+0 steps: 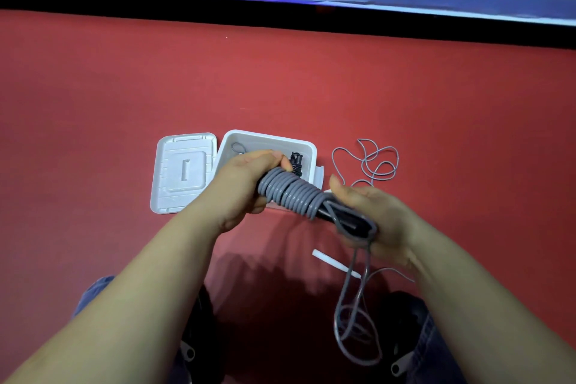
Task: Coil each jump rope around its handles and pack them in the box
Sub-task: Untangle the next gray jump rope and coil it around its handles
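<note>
I hold a grey jump rope (pixel 291 193) coiled in tight turns around its black handles (pixel 341 220) above the red floor. My left hand (pixel 246 184) grips the far end of the bundle. My right hand (pixel 371 212) holds the near end of the handles, where the rope's loose tail (pixel 353 299) hangs down in a long loop. Behind the bundle stands the open white box (pixel 307 146) with a black item (pixel 296 160) and a thin grey loop inside.
The box's white lid (pixel 184 171) lies flat just left of the box. A thin grey rope (pixel 369 162) lies tangled on the floor to the box's right. A white stick (pixel 335 263) lies near my knees. A black strip and blue wall bound the far side.
</note>
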Motion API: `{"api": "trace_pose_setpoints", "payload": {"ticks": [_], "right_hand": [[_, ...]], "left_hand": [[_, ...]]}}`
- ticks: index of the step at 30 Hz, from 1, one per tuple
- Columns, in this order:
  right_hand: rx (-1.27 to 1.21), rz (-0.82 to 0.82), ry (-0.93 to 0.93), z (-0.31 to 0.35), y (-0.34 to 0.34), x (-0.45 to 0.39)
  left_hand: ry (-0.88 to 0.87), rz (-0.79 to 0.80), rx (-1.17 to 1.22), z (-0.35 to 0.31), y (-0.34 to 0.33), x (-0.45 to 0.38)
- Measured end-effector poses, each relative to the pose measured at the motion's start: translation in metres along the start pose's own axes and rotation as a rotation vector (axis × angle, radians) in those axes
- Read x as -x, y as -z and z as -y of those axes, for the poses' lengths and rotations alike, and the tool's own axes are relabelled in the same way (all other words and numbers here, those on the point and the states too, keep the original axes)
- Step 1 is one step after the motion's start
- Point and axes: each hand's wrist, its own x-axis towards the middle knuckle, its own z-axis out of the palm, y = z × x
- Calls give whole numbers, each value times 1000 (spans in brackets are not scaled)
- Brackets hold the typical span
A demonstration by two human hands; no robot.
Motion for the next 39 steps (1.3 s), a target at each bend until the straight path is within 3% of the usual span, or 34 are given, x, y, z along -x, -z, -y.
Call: {"api": "trace_pose_setpoints", "payload": {"ticks": [4,6,8,10,14,16,20,24,27,31,35,39], "right_hand": [[-369,-49,123,-2,-13,-8],[-295,-240,218,-6,-19,-15],[-55,-461,296,-13,-21,-22],[109,-578,373,-17,-22,-26],[6,-483,453,-16,-33,-21],[83,-496,519,-15,-39,-16],[90,-617,470,-7,-46,-11],[-194,-521,397,-2,-63,10],[-353,-426,377,3,-74,43],[-317,-331,429,4,-81,99],[-112,-323,465,4,-86,165],[2,-285,498,15,-85,219]], "left_hand": [[56,-39,261,1,-8,-4],[131,-75,344,4,-14,-5],[224,-104,394,6,-22,-5],[302,-124,453,5,-27,-6],[375,-141,546,-2,-27,-5],[351,-162,542,-8,-32,-2],[110,-401,285,-16,-42,12],[-355,-684,-159,-15,-45,43],[-593,-734,-316,-21,-52,76],[-709,-708,-302,-19,-61,124],[-598,-555,-123,-17,-76,181],[-253,-107,112,-47,-72,230]]}}
